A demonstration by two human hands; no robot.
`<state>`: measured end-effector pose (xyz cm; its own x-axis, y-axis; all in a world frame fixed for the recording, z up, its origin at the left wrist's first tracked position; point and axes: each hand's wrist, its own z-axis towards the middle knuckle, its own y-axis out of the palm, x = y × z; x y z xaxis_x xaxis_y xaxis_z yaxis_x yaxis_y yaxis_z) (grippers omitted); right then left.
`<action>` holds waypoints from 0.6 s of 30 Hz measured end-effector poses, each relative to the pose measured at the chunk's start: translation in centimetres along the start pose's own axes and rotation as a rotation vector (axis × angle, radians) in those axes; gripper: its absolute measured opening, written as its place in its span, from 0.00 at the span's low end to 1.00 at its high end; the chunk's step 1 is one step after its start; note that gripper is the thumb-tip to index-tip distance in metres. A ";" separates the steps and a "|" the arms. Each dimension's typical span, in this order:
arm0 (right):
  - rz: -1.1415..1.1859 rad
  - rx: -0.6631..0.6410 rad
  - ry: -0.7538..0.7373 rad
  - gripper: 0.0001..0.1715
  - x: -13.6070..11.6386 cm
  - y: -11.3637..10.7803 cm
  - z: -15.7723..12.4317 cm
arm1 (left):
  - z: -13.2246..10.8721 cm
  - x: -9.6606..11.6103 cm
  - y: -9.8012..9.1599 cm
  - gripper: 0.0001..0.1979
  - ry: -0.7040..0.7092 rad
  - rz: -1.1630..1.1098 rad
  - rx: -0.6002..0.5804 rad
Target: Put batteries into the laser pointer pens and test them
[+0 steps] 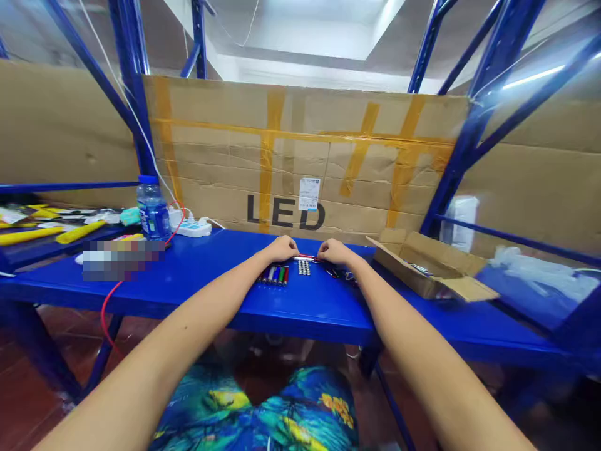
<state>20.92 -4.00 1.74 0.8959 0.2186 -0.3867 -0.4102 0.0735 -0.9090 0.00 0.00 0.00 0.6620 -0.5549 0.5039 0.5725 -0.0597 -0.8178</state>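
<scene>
Across the blue table, my left hand (282, 248) is closed with bent fingers at the left end of a few thin, pen-like red and silver tubes (307, 258). My right hand (334, 252) pinches at their right end. Fingertip detail is too small to see exactly which tube each hand grips. Just below the tubes lie small round silver pieces (304, 268), like button cells, in neat rows. A row of short coloured metal tubes (273, 274) lies beneath my left hand. Small dark parts (342, 274) lie under my right wrist.
An open cardboard box (417, 263) with some silver pieces inside stands at right. A blue-capped bottle (153, 210), a white power strip (192, 227) and a red cable (107, 313) are at left. Cardboard (225, 163) lettered LED walls the back, between blue rack posts (134, 94).
</scene>
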 end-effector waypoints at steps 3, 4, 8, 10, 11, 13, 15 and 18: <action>0.006 -0.011 -0.007 0.07 0.1 0.1 0.1 | 0.0 -0.1 0.0 0.09 -0.001 -0.003 0.000; 0.008 -0.011 -0.010 0.07 0.1 0.1 0.1 | 0.0 0.0 0.0 0.09 0.001 -0.007 -0.001; 0.014 -0.004 -0.031 0.07 0.1 0.1 0.2 | -0.2 0.3 -0.2 0.11 0.018 -0.033 -0.011; 0.022 -0.008 -0.041 0.08 0.1 0.1 0.2 | -0.4 0.5 -0.3 0.13 0.026 -0.074 -0.052; 0.031 -0.012 -0.048 0.08 0.0 0.1 0.1 | -0.5 0.5 -0.4 0.13 0.028 -0.103 -0.078; 0.059 -0.017 -0.061 0.08 -0.1 0.0 0.0 | -0.6 0.5 -0.4 0.14 0.029 -0.157 -0.116; 0.092 -0.019 -0.073 0.09 -0.3 0.1 -0.1 | -0.5 0.4 -0.4 0.14 0.027 -0.182 -0.117; 0.122 -0.018 -0.084 0.09 -0.6 0.2 -0.3 | -0.4 0.1 -0.4 0.13 0.029 -0.183 -0.105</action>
<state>20.32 -4.40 1.75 0.8217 0.3059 -0.4808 -0.5114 0.0237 -0.8590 -0.36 -0.41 0.25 0.5366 -0.5501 0.6399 0.6275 -0.2469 -0.7385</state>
